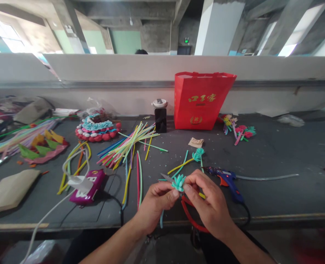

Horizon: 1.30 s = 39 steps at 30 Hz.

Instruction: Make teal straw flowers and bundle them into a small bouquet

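Both my hands meet over the near edge of the dark table (274,176). My left hand (155,205) pinches a small teal paper flower (178,182) from the left. My right hand (209,205) pinches the same flower from the right with thumb and forefinger. Red-handled scissors (191,220) lie under my right hand, their blade tip poking out left of the flower. A finished teal flower on a yellow stem (197,155) lies just beyond.
A blue and orange glue gun (228,181) lies right of my hands. Several coloured straws (129,145) fan out at centre. A red bag (200,101), a black bottle (160,117), a purple power strip (88,187), a flower wreath (98,130) and pink paper flowers (240,131) stand around.
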{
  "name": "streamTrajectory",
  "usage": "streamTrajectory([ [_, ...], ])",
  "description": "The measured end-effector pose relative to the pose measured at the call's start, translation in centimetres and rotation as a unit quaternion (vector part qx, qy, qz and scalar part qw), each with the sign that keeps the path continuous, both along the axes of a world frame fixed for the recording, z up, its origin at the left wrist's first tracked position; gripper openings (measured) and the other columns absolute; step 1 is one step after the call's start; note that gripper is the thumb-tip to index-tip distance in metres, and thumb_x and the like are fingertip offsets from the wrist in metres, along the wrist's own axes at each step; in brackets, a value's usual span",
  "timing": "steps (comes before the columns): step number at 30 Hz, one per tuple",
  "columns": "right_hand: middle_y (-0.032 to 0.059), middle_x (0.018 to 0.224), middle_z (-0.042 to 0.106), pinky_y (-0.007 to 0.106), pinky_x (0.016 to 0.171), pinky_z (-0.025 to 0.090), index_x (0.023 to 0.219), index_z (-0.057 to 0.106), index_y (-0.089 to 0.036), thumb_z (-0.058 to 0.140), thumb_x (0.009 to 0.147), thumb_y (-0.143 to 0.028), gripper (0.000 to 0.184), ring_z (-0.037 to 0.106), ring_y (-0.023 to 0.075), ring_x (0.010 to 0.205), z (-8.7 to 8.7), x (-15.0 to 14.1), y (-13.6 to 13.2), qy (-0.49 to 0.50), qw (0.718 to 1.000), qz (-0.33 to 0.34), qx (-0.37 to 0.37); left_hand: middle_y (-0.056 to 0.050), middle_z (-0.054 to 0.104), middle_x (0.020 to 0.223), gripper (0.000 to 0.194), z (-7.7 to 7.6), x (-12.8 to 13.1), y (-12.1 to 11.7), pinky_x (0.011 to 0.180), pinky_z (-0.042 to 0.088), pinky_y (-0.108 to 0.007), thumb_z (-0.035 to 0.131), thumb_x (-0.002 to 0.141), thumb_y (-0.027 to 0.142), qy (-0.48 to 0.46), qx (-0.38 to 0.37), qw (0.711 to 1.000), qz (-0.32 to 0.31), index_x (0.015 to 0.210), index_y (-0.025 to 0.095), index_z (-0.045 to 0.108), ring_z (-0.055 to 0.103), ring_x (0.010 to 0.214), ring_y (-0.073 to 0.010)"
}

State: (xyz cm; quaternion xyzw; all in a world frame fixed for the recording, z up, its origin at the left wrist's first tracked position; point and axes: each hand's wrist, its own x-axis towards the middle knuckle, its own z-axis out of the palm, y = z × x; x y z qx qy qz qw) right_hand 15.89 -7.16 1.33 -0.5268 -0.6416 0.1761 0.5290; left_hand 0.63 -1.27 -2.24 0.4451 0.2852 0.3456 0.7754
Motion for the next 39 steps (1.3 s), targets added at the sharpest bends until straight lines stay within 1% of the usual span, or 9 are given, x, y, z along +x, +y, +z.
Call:
streamTrajectory([
  [5, -0.0021, 0.073, 0.051, 0.025, 0.060, 0.039, 0.077, 0.057, -0.020, 0.052, 0.094, -0.024, 0.019, 0.050, 0.0128, 0.066, 0.02, 0.24, -0.13, 0.026, 0.999, 0.009, -0.017, 0.005, 0.043, 0.055, 0.024, -0.04, 0.03, 0.08, 0.049, 0.019, -0.023, 0.081, 0.071, 0.036, 0.009, 0.001, 1.000, 0.000, 0.079, 0.015, 0.075, 0.028, 0.051, -0.0056],
  [10, -0.0024, 0.071, 0.054, 0.025, 0.061, 0.041, 0.078, 0.061, -0.021, 0.055, 0.093, -0.025, 0.017, 0.052, 0.0127, 0.065, -0.40, 0.10, 0.20, 0.038, 0.999, -0.011, -0.023, 0.005, 0.039, 0.053, 0.024, 0.29, -0.06, 0.32, 0.048, 0.017, -0.024, 0.070, 0.082, 0.037, -0.042, -0.013, 0.998, -0.043, 0.076, 0.013, 0.069, 0.026, 0.050, -0.0063],
  [13, -0.0015, 0.075, 0.059, 0.025, 0.064, 0.044, 0.083, 0.064, -0.021, 0.056, 0.094, -0.023, 0.013, 0.056, 0.0125, 0.069, -0.44, -0.11, 0.32, 0.020, 1.000, -0.016, 0.004, 0.005, 0.040, 0.052, 0.025, 0.32, -0.13, 0.49, 0.047, 0.017, -0.025, 0.068, 0.083, 0.036, -0.053, -0.026, 0.997, -0.043, 0.075, 0.012, 0.068, 0.026, 0.048, -0.0064],
  [17, -0.0011, 0.077, 0.060, 0.026, 0.066, 0.046, 0.095, 0.065, -0.023, 0.057, 0.093, -0.020, 0.009, 0.057, 0.0133, 0.069, -0.42, -0.24, 0.19, -0.022, 0.996, -0.056, 0.062, 0.005, 0.042, 0.052, 0.023, 0.23, -0.13, 0.57, 0.046, 0.020, -0.023, 0.070, 0.082, 0.035, -0.064, -0.047, 0.996, -0.031, 0.082, 0.012, 0.070, 0.029, 0.046, -0.0058],
  [21, 0.0004, 0.078, 0.062, 0.028, 0.064, 0.048, 0.095, 0.066, -0.024, 0.060, 0.091, -0.019, 0.009, 0.058, 0.0147, 0.068, -0.59, -0.27, 0.01, -0.066, 0.992, -0.060, 0.085, 0.004, 0.048, 0.052, 0.024, 0.32, -0.03, 0.45, 0.047, 0.026, -0.023, 0.075, 0.077, 0.035, -0.068, -0.056, 0.996, -0.015, 0.072, 0.014, 0.067, 0.037, 0.046, -0.0069],
  [25, 0.0001, 0.077, 0.061, 0.027, 0.063, 0.048, 0.096, 0.066, -0.023, 0.063, 0.089, -0.018, 0.009, 0.057, 0.0142, 0.066, -0.74, -0.36, -0.03, -0.074, 0.992, -0.057, 0.090, 0.003, 0.051, 0.053, 0.025, 0.38, 0.09, 0.29, 0.048, 0.027, -0.023, 0.079, 0.074, 0.037, -0.045, -0.044, 0.998, 0.002, 0.075, 0.014, 0.071, 0.039, 0.048, -0.0070],
  [28, -0.0002, 0.076, 0.060, 0.026, 0.064, 0.046, 0.091, 0.066, -0.022, 0.061, 0.090, -0.016, 0.007, 0.056, 0.0132, 0.066, -0.69, -0.39, -0.05, -0.069, 0.992, -0.056, 0.090, 0.002, 0.052, 0.053, 0.023, 0.28, 0.16, 0.22, 0.049, 0.025, -0.022, 0.081, 0.072, 0.036, -0.042, -0.033, 0.999, 0.005, 0.077, 0.015, 0.074, 0.038, 0.049, -0.0066],
  [32, -0.0004, 0.076, 0.058, 0.025, 0.065, 0.044, 0.085, 0.062, -0.020, 0.058, 0.092, -0.015, 0.010, 0.055, 0.0126, 0.068, -0.54, -0.35, -0.05, -0.057, 0.995, -0.036, 0.076, 0.003, 0.051, 0.052, 0.019, 0.07, 0.10, 0.25, 0.049, 0.023, -0.022, 0.082, 0.070, 0.034, -0.023, -0.019, 0.999, 0.011, 0.075, 0.016, 0.075, 0.037, 0.051, -0.0063],
  [39, -0.0008, 0.074, 0.052, 0.027, 0.062, 0.038, 0.082, 0.057, -0.019, 0.053, 0.093, -0.015, 0.013, 0.048, 0.0129, 0.067, -0.52, -0.05, -0.02, -0.067, 0.996, -0.022, 0.052, 0.002, 0.053, 0.057, 0.017, 0.06, -0.14, 0.33, 0.053, 0.028, -0.022, 0.083, 0.069, 0.033, 0.025, 0.029, 0.999, 0.015, 0.073, 0.018, 0.077, 0.042, 0.055, -0.0076],
])
